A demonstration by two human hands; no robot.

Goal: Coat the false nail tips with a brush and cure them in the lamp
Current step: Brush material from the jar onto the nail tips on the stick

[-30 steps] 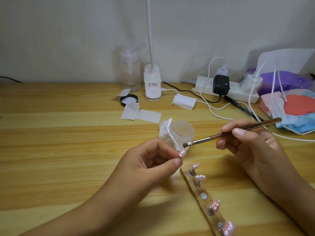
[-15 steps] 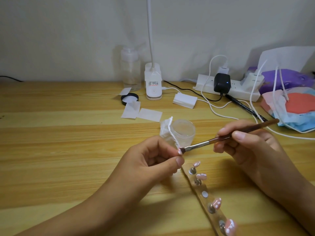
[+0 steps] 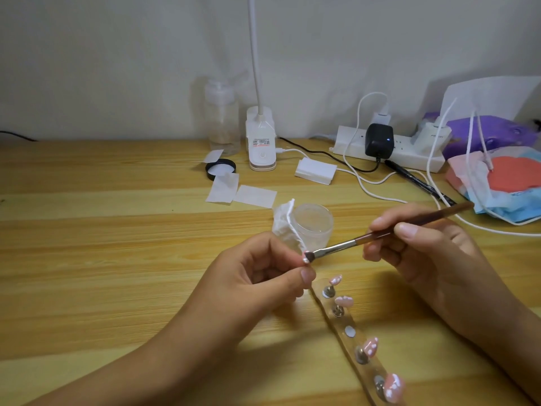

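I am pinching one tiny pink nail tip (image 3: 306, 256) in my left hand (image 3: 257, 276). The fingers (image 3: 306, 275) are squeezing it from below, up above the bench (image 3: 87, 259) and just in front of the clear jar (image 3: 313, 222). My right hand (image 3: 424, 253) is holding the brush (image 3: 380, 234) like a pencil, its fingers (image 3: 409, 230) wrapping round the brown handle. The dark bristles are touching the tip.

To do this well, I am thinking I should be stroking softly from one end of the tip to the other and laying the coat thin and even. I should be holding my left hand very steady and keeping the wet stuff off my skin, so no lumps are forming.

Four other tips (image 3: 344, 301) are sitting on pegs along the clear strip (image 3: 352, 342) close to me. One spot is showing only a bare disc, and I am guessing this tip belongs there.

Some things are hard for me to see. The tip is so small that I am not telling how much of it is coated. The near end of the strip is running off the bottom edge. I am not sure where the curing lamp is. The purple thing (image 3: 491, 133) far right could be it, but paper and cords are covering part of it.
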